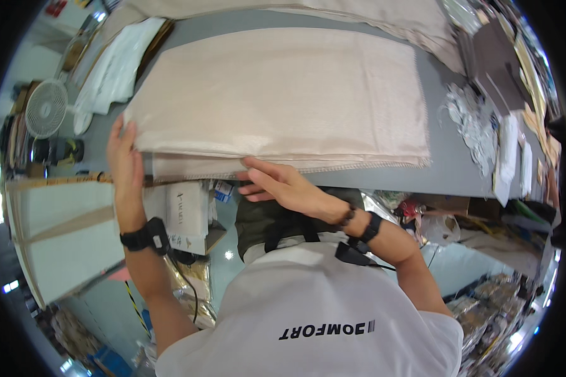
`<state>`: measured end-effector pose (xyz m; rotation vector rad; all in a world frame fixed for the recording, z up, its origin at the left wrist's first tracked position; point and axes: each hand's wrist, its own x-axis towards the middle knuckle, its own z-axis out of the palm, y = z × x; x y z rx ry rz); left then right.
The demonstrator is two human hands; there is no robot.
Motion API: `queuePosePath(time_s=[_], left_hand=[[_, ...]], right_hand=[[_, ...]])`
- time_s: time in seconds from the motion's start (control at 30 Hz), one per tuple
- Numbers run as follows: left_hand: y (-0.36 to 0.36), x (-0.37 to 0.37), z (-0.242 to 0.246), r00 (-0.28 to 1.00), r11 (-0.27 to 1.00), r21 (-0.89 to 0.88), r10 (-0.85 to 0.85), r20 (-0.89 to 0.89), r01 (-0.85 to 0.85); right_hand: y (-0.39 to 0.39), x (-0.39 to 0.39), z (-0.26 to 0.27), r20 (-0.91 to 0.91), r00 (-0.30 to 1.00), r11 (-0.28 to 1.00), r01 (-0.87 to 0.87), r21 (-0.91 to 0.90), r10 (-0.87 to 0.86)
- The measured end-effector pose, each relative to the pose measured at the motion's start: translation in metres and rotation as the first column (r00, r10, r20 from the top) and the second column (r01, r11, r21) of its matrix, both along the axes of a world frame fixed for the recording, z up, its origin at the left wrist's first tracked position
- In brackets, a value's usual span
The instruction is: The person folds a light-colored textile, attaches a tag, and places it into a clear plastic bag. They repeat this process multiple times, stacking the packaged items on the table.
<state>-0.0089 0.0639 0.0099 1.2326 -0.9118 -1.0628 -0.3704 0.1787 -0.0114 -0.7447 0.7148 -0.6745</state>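
A folded beige cloth [278, 94] with a slight sheen lies across the grey tabletop [457, 174] in front of me. Stitching runs along its right end, and its layers show at the near edge, where a lower layer [188, 166] sticks out. At the left end, the cloth's edge sits between the thumb and fingers of my left hand [125, 158]. My right hand [283, 186] is at the middle of the near edge, palm inward and fingers apart. Its index fingertip touches the fold, and the other fingers hang below the table edge.
More beige fabric [311, 8] lies along the far side. White plastic bags [120, 61] are at the left, near a white fan [46, 108]. Grey thread scraps [471, 125] and a dark folded cloth [497, 66] lie at the right. Below stands a white box [186, 212].
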Motion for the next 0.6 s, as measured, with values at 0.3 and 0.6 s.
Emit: queuePosePath(time_s=[0.3, 0.6], left_hand=[[0.016, 0.047, -0.022, 0.901, 0.949, 0.273, -0.253, 0.352, 0.160], [-0.008, 0.050, 0.008, 0.548, 0.818, 0.445, -0.575, 0.607, 0.365]], right_hand=[[0.025, -0.158, -0.001, -0.040, 0.617, 0.596, 0.773, 0.216, -0.786], [-0.009, -0.295, 0.035, -0.617, 0.688, 0.919, 0.218, -0.328, -0.383]])
